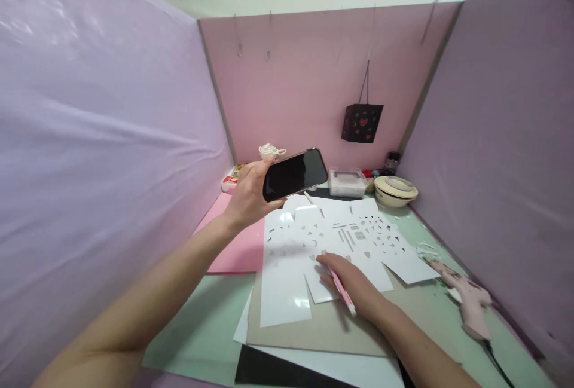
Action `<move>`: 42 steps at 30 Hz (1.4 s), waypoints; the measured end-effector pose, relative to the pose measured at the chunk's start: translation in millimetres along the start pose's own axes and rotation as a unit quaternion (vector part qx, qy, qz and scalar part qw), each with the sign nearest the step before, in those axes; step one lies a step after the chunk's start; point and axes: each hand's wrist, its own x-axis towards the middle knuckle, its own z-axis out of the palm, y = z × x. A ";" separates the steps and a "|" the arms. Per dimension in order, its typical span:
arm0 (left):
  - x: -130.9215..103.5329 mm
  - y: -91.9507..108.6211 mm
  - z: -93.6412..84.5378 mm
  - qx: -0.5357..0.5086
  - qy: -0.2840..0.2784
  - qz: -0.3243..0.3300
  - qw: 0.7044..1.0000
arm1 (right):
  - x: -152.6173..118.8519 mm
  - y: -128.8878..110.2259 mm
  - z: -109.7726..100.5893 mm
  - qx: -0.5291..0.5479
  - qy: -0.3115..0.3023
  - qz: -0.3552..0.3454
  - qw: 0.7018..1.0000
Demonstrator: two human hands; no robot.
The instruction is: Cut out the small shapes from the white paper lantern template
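My left hand (253,194) grips a smartphone (296,174) by one end, raised over the back of the table with its dark screen showing. My right hand (352,280) is closed around a slim pink pen-like tool (341,291) with a white end. I cannot make out its tip. Beneath the right hand lie white sheets (287,286) with small shapes cut through them, such as hearts, stars, a moon and strips. A greyish board (350,334) supports these sheets.
Pink sheet (237,250) lies at the left. A pink glue gun (469,301) with a cord rests at the right. At the back stand a clear plastic box (347,183) and a cream lidded bowl (394,191). A black paper bag (362,123) hangs before the pink wall.
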 end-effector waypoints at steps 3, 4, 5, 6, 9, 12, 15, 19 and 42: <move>14.6 24.2 -10.9 -0.032 0.011 0.027 0.999 | -1.9 -2.7 -3.5 -0.017 -0.044 -0.002 0.999; 18.0 30.4 -13.6 -0.037 0.011 0.034 0.999 | -2.1 -1.4 -4.7 -0.044 -0.049 -0.021 0.998; 20.6 35.8 -15.7 -0.040 0.011 0.040 0.998 | -2.0 0.9 -5.9 -0.078 -0.050 -0.046 0.995; 22.7 40.2 -17.0 -0.041 0.012 0.048 0.998 | -1.6 3.8 -7.0 -0.114 -0.051 -0.071 0.990; 27.0 48.1 -18.3 -0.035 0.020 0.071 0.997 | 0.6 12.9 -8.6 -0.187 -0.048 -0.129 0.973; 28.9 50.1 -18.2 -0.029 0.023 0.081 0.996 | 2.6 17.8 -8.5 -0.202 -0.047 -0.139 0.968; 27.5 48.9 -18.4 -0.035 0.024 0.081 0.996 | 3.6 19.7 -8.4 -0.210 -0.048 -0.135 0.967; 21.9 45.5 -18.7 -0.034 0.025 0.068 0.997 | 2.7 19.5 -8.8 -0.218 -0.049 -0.143 0.964; -18.2 0.2 -38.1 -0.018 0.045 0.051 0.998 | -0.1 11.4 -2.0 -0.093 -0.047 0.003 0.995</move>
